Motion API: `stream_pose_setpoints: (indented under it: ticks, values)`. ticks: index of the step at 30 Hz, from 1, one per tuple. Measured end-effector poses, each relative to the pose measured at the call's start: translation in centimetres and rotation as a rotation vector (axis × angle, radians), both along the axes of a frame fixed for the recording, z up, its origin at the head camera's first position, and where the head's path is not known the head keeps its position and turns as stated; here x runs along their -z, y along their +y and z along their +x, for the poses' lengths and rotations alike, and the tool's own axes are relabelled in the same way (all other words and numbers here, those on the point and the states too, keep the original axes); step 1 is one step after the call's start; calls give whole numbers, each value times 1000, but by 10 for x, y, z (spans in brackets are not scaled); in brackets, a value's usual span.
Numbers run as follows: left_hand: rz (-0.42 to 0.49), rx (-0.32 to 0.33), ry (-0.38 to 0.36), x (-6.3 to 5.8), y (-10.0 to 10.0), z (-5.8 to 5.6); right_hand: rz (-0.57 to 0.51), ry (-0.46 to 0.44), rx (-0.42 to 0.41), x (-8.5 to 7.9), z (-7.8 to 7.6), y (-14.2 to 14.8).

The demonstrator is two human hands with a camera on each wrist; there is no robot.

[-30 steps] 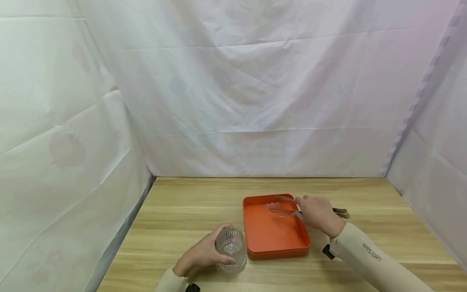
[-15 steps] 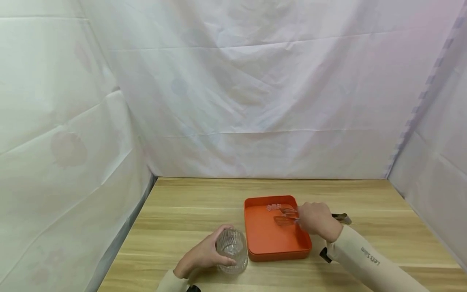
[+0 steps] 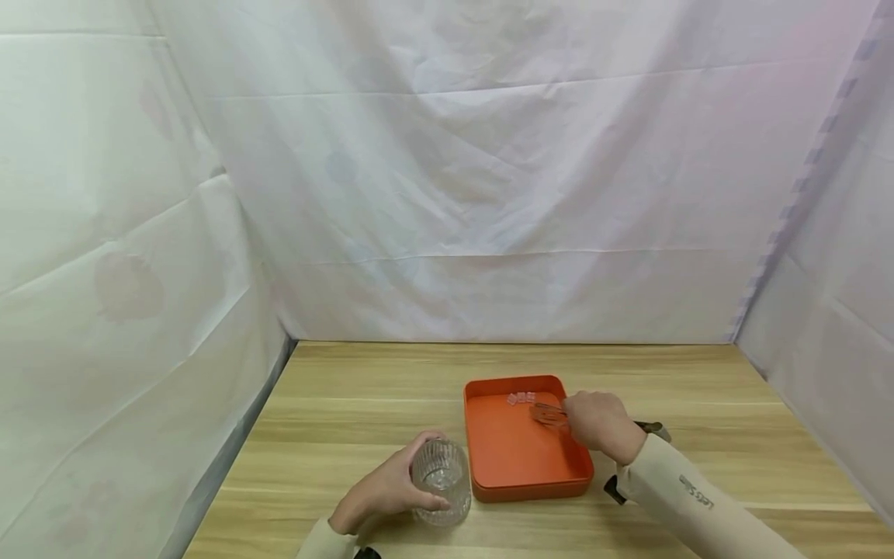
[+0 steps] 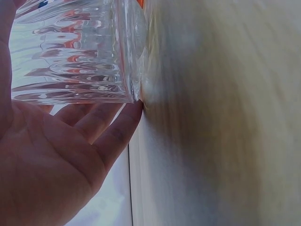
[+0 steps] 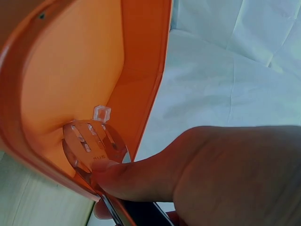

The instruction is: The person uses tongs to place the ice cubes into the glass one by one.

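My left hand (image 3: 384, 483) curls round a ribbed clear glass (image 3: 447, 501), which stands upright on the table left of the orange tray (image 3: 524, 458). In the left wrist view, the fingertips reach the base of the glass (image 4: 80, 56). My right hand (image 3: 602, 423) grips metal tongs (image 3: 548, 416) whose slotted ends dip into the tray near its right wall. Seen from the right wrist, the thumb presses along one slotted end (image 5: 96, 146) and the two ends lie close together. Small clear ice cubes (image 3: 521, 398) sit in a row near the tray's back wall.
The wooden table (image 3: 363, 380) carries the tray in its middle, close beside the glass. White cloth (image 3: 447, 295) hangs behind the table and along both sides. The handle end of the tongs sticks out behind the right hand, beyond the tray's right rim.
The tongs' ends have shifted from over the cubes toward the front and right and drawn together. One cube that lay in front of the others no longer shows. The left hand and glass stay put.
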State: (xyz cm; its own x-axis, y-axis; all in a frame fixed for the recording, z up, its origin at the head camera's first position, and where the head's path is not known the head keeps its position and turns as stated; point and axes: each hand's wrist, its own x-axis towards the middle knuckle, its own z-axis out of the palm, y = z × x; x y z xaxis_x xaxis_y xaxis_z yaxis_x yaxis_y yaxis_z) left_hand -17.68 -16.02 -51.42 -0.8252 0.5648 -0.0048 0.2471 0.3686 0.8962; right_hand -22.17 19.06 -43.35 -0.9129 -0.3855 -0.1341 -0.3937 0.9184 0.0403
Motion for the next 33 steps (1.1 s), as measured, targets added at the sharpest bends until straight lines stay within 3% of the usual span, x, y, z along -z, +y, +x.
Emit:
stream_pose_setpoints:
  ticks: [15,33]
  values:
    - [-12,-9,-9,3,0,3,-38,-29,7,5,5,0]
    - [-37,-9,8,0,1,0,-52,48,-30,13,2,9]
